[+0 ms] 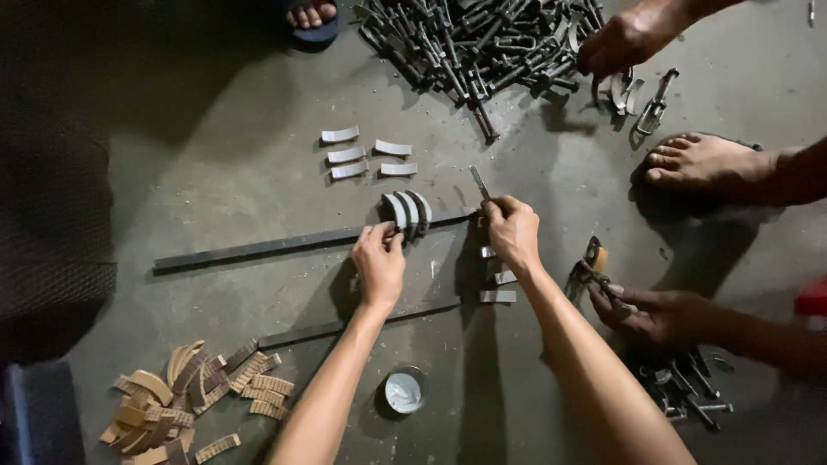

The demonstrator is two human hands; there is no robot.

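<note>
Both hands worked at the long dark bar (284,245) on the floor: left hand (379,263) pinched a curved metal shoe (394,211) standing on it, right hand (512,228) gripped a thin flat tool (479,182). Leaning loosely, the curved shoes (413,211) could probably topple if nudged.

Bare floor left of left hand (377,265) & betw. forearms, save a small tin (404,390). Ahead: curved plates (407,212) on bar (276,246). Right of right hand (512,229): co-worker's hand (648,312), foot (702,160).
</note>
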